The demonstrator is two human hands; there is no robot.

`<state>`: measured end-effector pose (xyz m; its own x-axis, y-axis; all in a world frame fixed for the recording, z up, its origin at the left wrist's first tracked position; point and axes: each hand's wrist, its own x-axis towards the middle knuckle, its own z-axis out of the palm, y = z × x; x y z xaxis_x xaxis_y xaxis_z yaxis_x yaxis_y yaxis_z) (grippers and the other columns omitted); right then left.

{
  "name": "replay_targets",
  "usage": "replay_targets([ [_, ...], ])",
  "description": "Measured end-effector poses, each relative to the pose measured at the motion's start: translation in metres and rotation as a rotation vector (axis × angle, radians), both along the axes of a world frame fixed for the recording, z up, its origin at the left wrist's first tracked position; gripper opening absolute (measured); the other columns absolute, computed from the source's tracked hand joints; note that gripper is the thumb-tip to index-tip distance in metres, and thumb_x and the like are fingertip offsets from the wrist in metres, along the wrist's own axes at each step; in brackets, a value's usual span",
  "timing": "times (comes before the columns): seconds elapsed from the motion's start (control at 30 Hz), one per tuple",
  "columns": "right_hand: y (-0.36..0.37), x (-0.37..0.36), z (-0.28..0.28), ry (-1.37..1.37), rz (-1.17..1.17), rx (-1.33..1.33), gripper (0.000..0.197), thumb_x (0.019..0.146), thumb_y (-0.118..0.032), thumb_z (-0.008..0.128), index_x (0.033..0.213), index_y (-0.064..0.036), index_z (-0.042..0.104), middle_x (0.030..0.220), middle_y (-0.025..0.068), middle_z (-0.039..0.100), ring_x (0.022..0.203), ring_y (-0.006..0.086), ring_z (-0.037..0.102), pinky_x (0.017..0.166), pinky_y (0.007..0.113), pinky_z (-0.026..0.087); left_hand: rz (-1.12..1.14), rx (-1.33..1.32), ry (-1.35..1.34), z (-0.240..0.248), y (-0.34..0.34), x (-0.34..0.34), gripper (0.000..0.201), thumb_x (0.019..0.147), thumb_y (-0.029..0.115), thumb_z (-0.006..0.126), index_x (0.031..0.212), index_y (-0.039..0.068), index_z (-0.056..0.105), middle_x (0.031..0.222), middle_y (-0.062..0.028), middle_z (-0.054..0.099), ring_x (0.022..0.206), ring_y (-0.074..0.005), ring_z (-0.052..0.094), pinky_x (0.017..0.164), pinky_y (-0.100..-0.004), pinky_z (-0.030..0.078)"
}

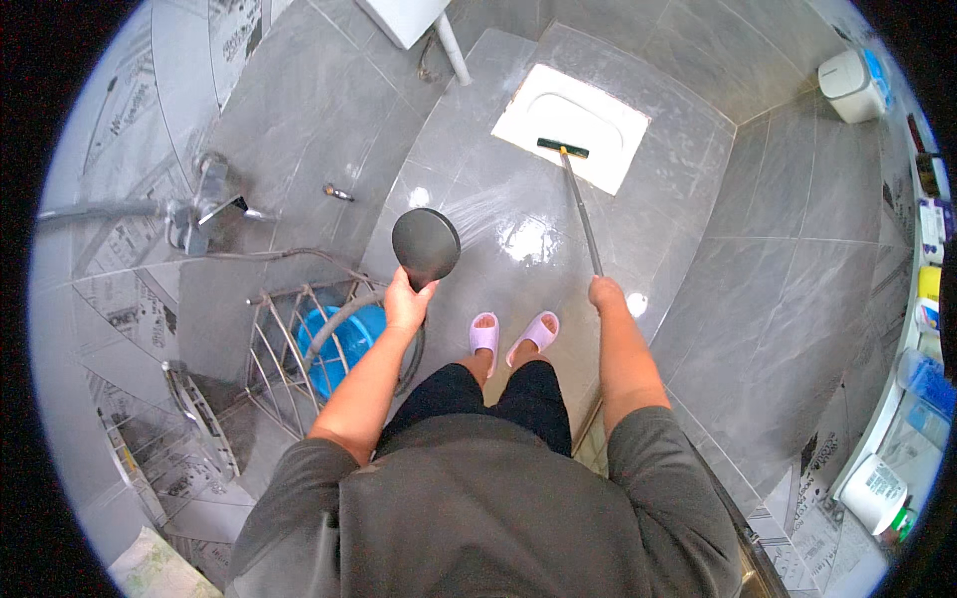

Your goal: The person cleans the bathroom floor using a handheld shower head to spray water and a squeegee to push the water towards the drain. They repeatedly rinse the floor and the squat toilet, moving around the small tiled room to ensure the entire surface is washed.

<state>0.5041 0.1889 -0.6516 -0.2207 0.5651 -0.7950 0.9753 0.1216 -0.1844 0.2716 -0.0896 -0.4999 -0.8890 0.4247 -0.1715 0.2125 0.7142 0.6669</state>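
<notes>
My left hand [407, 302] is closed round the handle of a round dark shower head [426, 245]. Water sprays from it to the right, toward the wet grey tiled floor [498, 239]. A grey hose runs from the handle back to the left. My right hand [605, 292] grips the upper end of a long-handled floor brush [582, 214]. The brush's dark green head rests on the white squat toilet [618, 164], which is set in the floor ahead of me.
Left of my feet, a metal rack [289, 349] stands by a blue basin [344, 344]. A shower mixer [209, 204] and a small tap [339, 192] stick out from the left wall. Bottles and a white tub [875, 493] line a shelf on the right. Pink slippers [483, 339] are on my feet.
</notes>
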Motion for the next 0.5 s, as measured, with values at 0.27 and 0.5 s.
replay_targets([
  [0.27,-0.075,0.196,0.068,-0.212,-0.097,-0.082,0.046,0.085,-0.039,0.037,0.1,0.0016,0.051,0.104,0.0253,0.053,0.096,0.0391,0.051,0.08,0.046,0.04,-0.027,0.077,0.031,0.02,0.051,0.003,0.034,0.068,0.012,0.069,0.094,0.0,0.051,0.089,-0.012,0.062,0.079,-0.0182,0.059,0.071,-0.0296,0.045],
  [0.5,-0.038,0.165,0.064,-0.115,-0.158,-0.068,0.049,0.085,-0.042,0.035,0.099,0.0012,0.053,0.104,0.0249,0.053,0.096,0.039,0.051,0.079,0.046,0.04,-0.027,-0.03,0.002,-0.005,0.101,-0.001,0.036,0.066,0.017,0.071,0.092,0.0,0.052,0.084,-0.0166,0.062,0.079,-0.0285,0.06,0.069,-0.0344,0.046],
])
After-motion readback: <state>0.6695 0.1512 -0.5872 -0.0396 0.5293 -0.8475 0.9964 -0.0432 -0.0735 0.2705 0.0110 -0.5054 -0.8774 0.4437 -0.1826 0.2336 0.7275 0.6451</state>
